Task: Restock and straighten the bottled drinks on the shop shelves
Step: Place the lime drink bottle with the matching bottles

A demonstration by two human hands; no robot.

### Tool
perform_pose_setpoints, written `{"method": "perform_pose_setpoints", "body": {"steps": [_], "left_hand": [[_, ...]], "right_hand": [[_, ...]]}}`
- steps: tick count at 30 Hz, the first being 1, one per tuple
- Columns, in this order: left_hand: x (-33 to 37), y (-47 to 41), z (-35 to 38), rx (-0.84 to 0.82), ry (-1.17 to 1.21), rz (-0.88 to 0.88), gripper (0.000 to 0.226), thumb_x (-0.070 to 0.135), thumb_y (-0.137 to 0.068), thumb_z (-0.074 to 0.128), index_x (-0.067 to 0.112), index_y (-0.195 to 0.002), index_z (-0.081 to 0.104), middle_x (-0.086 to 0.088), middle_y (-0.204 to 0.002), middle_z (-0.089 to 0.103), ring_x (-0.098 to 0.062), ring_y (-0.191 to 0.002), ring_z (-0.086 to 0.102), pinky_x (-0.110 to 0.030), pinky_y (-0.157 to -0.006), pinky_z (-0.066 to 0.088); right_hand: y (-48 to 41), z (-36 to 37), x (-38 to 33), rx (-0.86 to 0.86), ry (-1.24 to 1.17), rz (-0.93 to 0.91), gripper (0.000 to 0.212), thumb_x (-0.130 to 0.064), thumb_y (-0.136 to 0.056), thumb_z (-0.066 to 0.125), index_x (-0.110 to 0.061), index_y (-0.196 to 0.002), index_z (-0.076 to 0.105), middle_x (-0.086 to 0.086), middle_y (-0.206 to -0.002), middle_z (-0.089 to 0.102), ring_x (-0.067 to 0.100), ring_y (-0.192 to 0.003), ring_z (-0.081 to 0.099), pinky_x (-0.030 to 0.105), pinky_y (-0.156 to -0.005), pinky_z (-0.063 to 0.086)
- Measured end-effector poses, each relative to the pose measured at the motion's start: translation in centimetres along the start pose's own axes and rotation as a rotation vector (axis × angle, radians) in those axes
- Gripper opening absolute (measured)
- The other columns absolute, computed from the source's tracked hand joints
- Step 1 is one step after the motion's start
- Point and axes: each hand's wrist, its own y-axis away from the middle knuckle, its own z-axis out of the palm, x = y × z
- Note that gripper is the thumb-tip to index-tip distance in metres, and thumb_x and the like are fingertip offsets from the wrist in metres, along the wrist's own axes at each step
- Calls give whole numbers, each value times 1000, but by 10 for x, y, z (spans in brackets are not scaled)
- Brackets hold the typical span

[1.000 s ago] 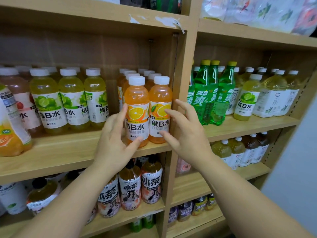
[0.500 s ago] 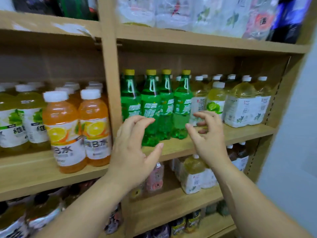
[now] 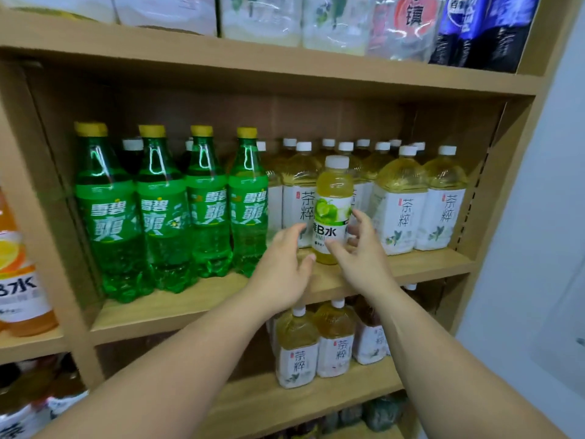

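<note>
A small yellow-green lime drink bottle (image 3: 333,198) with a white cap stands at the front of the middle shelf (image 3: 202,299), in front of rows of pale tea bottles (image 3: 399,210). My left hand (image 3: 281,267) is just left of its base, fingers spread, holding nothing. My right hand (image 3: 361,248) reaches around its right side; fingers are apart and seem to touch the label, without a closed grip. Several green soda bottles (image 3: 164,217) with yellow caps line the left half of the shelf.
Orange drink bottles (image 3: 19,280) stand in the bay to the left past a wooden upright (image 3: 47,217). More tea bottles (image 3: 297,346) fill the shelf below. Wrapped multipacks (image 3: 332,20) sit on the top shelf. A pale wall (image 3: 538,248) bounds the right.
My view and both hands have shifted right, from the orange bottles past the green sodas to the lime bottle among the tea bottles.
</note>
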Motion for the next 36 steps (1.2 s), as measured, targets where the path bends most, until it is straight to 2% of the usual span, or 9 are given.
{"method": "perform_pose_setpoints", "body": {"steps": [5,11,14,17,20,25,31,34,36], "left_hand": [[-1,-22,19,-27,-131,-30,60,27,-105,49,23,-159,23,-6,-159,37,-24,-142,42,-32,-113,34],[-12,-41,28,-25,163,-43,57,23,-106,47,33,-158,26,8,-155,45,-11,-142,42,-43,-120,35],[-16,-41,26,5,303,-42,56,23,-105,47,41,-155,29,15,-145,53,6,-131,49,-30,-114,41],[-12,-37,21,35,337,-10,60,18,-105,53,52,-147,27,18,-142,53,13,-118,53,-9,-96,44],[-6,-31,18,16,349,12,67,20,-103,58,66,-137,22,31,-135,51,9,-112,59,-15,-93,49],[7,-5,7,65,384,39,73,19,-102,60,39,-160,21,15,-151,51,-4,-135,51,-45,-113,44],[24,47,-56,278,300,109,80,29,-96,68,45,-159,22,22,-144,56,-13,-128,60,-46,-105,52],[25,73,-99,376,226,128,80,31,-93,70,36,-160,26,16,-142,60,-8,-132,57,-46,-105,51],[20,92,-128,424,191,115,81,34,-92,70,36,-160,26,14,-140,62,-13,-132,57,-47,-104,51]], "right_hand": [[-17,3,18,-17,-49,8,83,-41,-86,80,-33,-154,34,-1,-134,62,18,-116,64,46,-104,51],[-26,-1,27,-126,-174,-3,70,-34,-92,74,-36,-151,37,-2,-134,62,11,-118,63,40,-108,50],[-21,-7,28,-181,-248,-13,50,-27,-99,67,-42,-141,44,-5,-124,67,3,-107,67,32,-102,52],[-15,-8,28,-242,-306,-45,48,-24,-99,67,-49,-133,45,-8,-122,70,-1,-107,68,23,-95,52],[-10,-11,25,-279,-344,-78,52,-26,-98,68,-41,-143,46,-4,-131,68,6,-120,65,29,-102,52],[9,-19,3,-308,-379,-138,54,-22,-99,66,-29,-149,46,-9,-137,65,7,-127,61,35,-108,50],[43,-8,-60,-324,-540,-285,58,-23,-94,62,-25,-150,47,-12,-138,64,6,-127,61,21,-99,51],[60,11,-101,-350,-612,-386,57,-45,-95,64,-29,-148,49,-14,-140,64,6,-130,59,20,-101,49],[71,31,-126,-379,-650,-418,69,-61,-90,65,-28,-148,49,-12,-143,61,10,-134,56,26,-106,48]]}}
